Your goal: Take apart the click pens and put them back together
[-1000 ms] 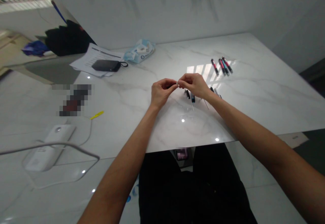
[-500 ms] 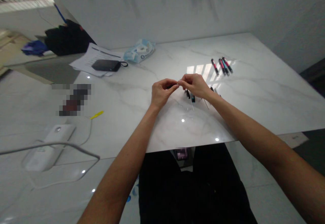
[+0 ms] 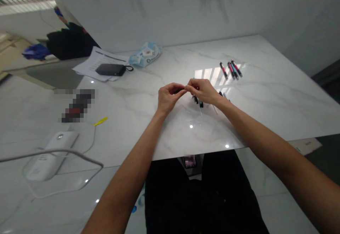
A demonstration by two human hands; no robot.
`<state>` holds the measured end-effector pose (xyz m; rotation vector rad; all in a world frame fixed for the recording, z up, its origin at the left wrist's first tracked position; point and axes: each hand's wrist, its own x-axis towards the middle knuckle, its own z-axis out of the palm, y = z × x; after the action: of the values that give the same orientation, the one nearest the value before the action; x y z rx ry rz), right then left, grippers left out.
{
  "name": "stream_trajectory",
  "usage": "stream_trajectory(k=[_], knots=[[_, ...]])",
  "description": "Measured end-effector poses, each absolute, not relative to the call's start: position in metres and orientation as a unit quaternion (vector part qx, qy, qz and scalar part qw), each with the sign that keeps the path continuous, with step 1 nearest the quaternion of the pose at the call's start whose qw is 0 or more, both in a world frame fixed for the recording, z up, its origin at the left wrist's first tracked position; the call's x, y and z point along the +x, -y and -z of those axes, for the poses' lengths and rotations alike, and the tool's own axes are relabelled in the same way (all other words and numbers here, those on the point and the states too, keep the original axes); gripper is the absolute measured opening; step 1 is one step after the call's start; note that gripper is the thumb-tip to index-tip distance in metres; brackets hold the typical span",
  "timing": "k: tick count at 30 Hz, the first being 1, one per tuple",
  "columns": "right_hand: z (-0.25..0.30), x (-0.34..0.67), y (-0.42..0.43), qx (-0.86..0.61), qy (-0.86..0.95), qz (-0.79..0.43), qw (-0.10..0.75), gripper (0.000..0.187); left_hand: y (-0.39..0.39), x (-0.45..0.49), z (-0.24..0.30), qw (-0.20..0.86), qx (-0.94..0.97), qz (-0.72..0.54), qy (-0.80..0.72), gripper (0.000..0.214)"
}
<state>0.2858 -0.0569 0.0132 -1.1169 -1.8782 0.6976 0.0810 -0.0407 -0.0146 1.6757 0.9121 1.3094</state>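
Over the white marbled table (image 3: 132, 120), my left hand (image 3: 168, 97) is closed in a pinch around a dark pen part (image 3: 178, 91), mostly hidden by the fingers. Against its right end press the fingertips of my right hand (image 3: 204, 89), also pinched; the small piece between them is too hidden to name. Beneath and beside my right hand lie black pen parts (image 3: 201, 104) and thin white refills (image 3: 215, 109), partly covered by the hand and forearm. Farther back on the right, several pens (image 3: 234, 69) with red and blue-green sections lie side by side.
At the back left, a black power bank (image 3: 110, 69) rests on printed papers (image 3: 90, 62), beside a blue-white wipes packet (image 3: 146, 54). A white power strip (image 3: 50, 158) with a grey cable (image 3: 79, 152) and a yellow tag (image 3: 101, 121) lie at the left.
Both hands stay together in nearly the same pinch, with only a slight shift of the right fingers. The camera view has moved slightly.
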Motion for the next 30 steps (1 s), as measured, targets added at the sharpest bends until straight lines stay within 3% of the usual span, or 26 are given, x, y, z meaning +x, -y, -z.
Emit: stream_trajectory(k=[4, 9, 16, 22, 30], knots=[[-0.0141, 0.2859, 0.057, -0.455, 0.753, -0.281, 0.384, 0.05, 0.0406, 0.0817, 0.0149, 0.41, 0.663, -0.513, -0.359, 0.037], [-0.0136, 0.287, 0.0567, -0.446, 0.751, -0.269, 0.406, 0.044, 0.0403, 0.0823, 0.0149, 0.41, 0.656, -0.522, -0.358, 0.038], [-0.0146, 0.2861, 0.0564, -0.454, 0.753, -0.295, 0.374, 0.061, 0.0411, 0.0832, 0.0137, 0.433, 0.648, -0.516, -0.354, 0.044], [-0.0149, 0.2869, 0.0574, -0.447, 0.752, -0.278, 0.397, 0.048, 0.043, 0.0843, 0.0096, 0.429, 0.638, -0.528, -0.361, 0.044], [-0.0142, 0.2818, 0.0571, -0.434, 0.724, -0.358, 0.399, 0.068, 0.0393, 0.0842, 0.0097, 0.472, 0.606, -0.549, -0.331, 0.048]])
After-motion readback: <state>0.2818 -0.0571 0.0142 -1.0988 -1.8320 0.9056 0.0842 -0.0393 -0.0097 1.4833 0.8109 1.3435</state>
